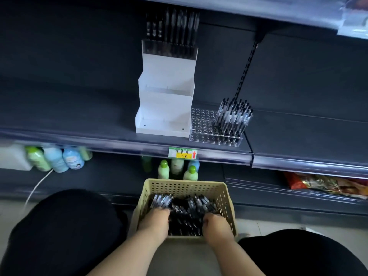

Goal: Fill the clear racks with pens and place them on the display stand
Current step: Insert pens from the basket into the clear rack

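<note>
— What is crowding the pens (187, 208)?
— They are lying in the basket (185, 187), below the shelf (99, 124) carrying the clear rack (205, 126) and display stand (165, 96) (bottles (55, 158) are standing underneath).
— Fingers?
— The left hand (154, 224) and right hand (216, 226) are curling into the pens, tips hidden; I cannot tell whether they are gripping any.

This is a shop. Dark metal shelves (89, 116) carry clear rails along their front edges, one holding a handwritten price label (182, 153), and a slotted upright (246, 72) runs up the back panel. Bottles (55, 159) and snack packs (326, 185) sit below, and a white display stand (165, 100) holds pens (173, 26).
</note>
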Demonstrator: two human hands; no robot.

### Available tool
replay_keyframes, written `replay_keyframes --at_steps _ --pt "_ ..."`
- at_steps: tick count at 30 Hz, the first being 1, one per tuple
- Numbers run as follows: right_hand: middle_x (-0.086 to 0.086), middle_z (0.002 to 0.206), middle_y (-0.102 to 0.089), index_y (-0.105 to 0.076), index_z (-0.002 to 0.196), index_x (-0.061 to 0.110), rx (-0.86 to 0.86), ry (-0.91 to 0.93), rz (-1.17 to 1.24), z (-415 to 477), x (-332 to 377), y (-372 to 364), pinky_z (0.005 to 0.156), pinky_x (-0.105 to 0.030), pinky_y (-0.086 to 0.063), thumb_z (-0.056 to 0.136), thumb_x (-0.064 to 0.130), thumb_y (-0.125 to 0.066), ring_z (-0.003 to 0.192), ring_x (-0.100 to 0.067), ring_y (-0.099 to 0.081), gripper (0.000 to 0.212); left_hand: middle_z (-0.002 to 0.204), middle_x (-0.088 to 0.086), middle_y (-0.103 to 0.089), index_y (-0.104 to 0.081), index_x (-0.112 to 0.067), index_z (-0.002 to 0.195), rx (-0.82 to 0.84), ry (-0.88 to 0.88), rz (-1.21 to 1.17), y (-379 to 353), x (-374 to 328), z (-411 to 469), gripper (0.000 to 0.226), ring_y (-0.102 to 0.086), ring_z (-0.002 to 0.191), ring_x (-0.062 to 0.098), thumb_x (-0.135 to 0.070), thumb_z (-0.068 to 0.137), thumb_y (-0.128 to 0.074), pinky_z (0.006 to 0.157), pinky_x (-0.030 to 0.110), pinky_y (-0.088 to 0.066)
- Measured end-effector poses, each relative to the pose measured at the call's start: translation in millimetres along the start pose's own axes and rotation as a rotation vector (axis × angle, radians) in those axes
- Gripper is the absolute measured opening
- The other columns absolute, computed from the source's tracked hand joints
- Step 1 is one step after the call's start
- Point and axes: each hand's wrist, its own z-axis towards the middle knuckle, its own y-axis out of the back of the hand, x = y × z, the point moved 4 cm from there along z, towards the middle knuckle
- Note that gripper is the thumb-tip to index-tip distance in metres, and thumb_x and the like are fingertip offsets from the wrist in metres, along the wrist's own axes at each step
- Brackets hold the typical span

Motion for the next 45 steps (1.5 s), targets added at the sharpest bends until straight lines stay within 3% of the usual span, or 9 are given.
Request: replay_keyframes --at_steps 4,10,17,25,29,33,37,41,45 --pt "-0.008 0.111 -0.063 -0.061 0.109 0.012 -0.037 -0.025 0.063 5 4 -1 0.076 -0.025 -0.047 0.095 0.023 -0.044 0.097 -0.023 -0.062 0.025 0.131 0.006 -0.051 -0.053 -0.015 0.126 -0.005 0.046 -0.062 -3 6 5 0.041 -0.050 0.120 0.022 -0.001 0.091 -0.039 0.100 0.029 -0.041" --pt "-0.006 0.113 -0.061 -0.059 0.112 0.014 -0.064 -0.059 0.053 22 11 -2 0.077 -0.030 -0.048 0.096 0.033 -0.044 0.099 -0.026 -0.061 0.029 0.147 0.006 -0.034 -0.035 -0.014 0.142 -0.030 0.094 0.008 -1 7 24 0.060 -0.036 0.134 0.022 0.011 0.087 -0.033 0.107 0.027 -0.030" --pt "-0.001 0.102 -0.066 -0.058 0.103 0.018 0.022 -0.176 -0.059 41 17 -4 0.069 -0.029 -0.044 0.089 0.051 -0.051 0.095 -0.023 -0.063 0.036 0.129 0.012 -0.050 -0.052 -0.008 0.127 0.048 0.150 0.122 -13 5 47 0.047 -0.050 0.118 0.027 0.009 0.086 -0.039 0.096 0.036 -0.047" --pt "-0.005 0.108 -0.063 -0.058 0.108 0.012 0.187 -0.256 0.001 54 18 -5 0.071 -0.029 -0.047 0.084 0.021 -0.060 0.094 -0.024 -0.061 0.026 0.127 0.011 -0.055 -0.054 -0.010 0.125 0.070 0.180 0.169 -19 2 57 0.045 -0.053 0.117 0.027 0.008 0.086 -0.042 0.089 0.037 -0.048" --pt "-0.005 0.091 -0.055 -0.055 0.107 0.008 0.196 -0.210 -0.048 49 16 2 0.064 -0.026 -0.046 0.084 0.016 -0.058 0.079 -0.021 -0.054 0.025 0.121 0.006 -0.059 -0.054 -0.016 0.119 0.020 0.211 0.022 -13 4 54 0.038 -0.057 0.111 0.026 0.001 0.088 -0.042 0.084 0.036 -0.049" --pt "-0.001 0.068 -0.057 -0.054 0.083 0.008 0.228 -0.128 -0.021 41 19 15 0.048 -0.019 -0.043 0.079 0.021 -0.060 0.064 -0.017 -0.058 0.015 0.109 -0.002 -0.064 -0.055 -0.027 0.113 -0.144 0.158 -0.297 -1 1 46 0.022 -0.060 0.097 0.021 -0.029 0.093 -0.046 0.073 0.029 -0.049" --pt "-0.006 0.069 -0.067 -0.041 0.106 0.009 0.189 -0.034 0.253 25 28 28 0.044 -0.022 -0.048 0.077 0.017 -0.058 0.045 -0.014 -0.062 0.035 0.110 -0.008 -0.064 -0.057 -0.029 0.119 -0.285 0.080 -0.598 21 -9 30 0.029 -0.058 0.089 0.011 -0.030 0.090 -0.054 0.072 0.020 -0.044" --pt "-0.003 0.082 -0.066 -0.039 0.111 0.018 -0.009 0.074 0.371 9 39 56 0.049 -0.022 -0.045 0.081 0.021 -0.052 0.062 -0.014 -0.064 0.033 0.096 -0.015 -0.062 -0.060 -0.027 0.109 -0.358 -0.011 -0.756 48 -24 13 0.022 -0.058 0.089 0.008 -0.031 0.088 -0.059 0.070 0.018 -0.043" --pt "0.008 0.078 -0.058 -0.041 0.107 0.022 -0.138 0.161 0.478 -2 45 84 0.048 -0.019 -0.042 0.086 0.020 -0.050 0.066 -0.007 -0.059 0.023 0.095 -0.016 -0.065 -0.060 -0.029 0.107 -0.402 -0.109 -0.829 76 -38 -2 0.020 -0.060 0.090 0.005 -0.031 0.087 -0.060 0.080 0.022 -0.048"
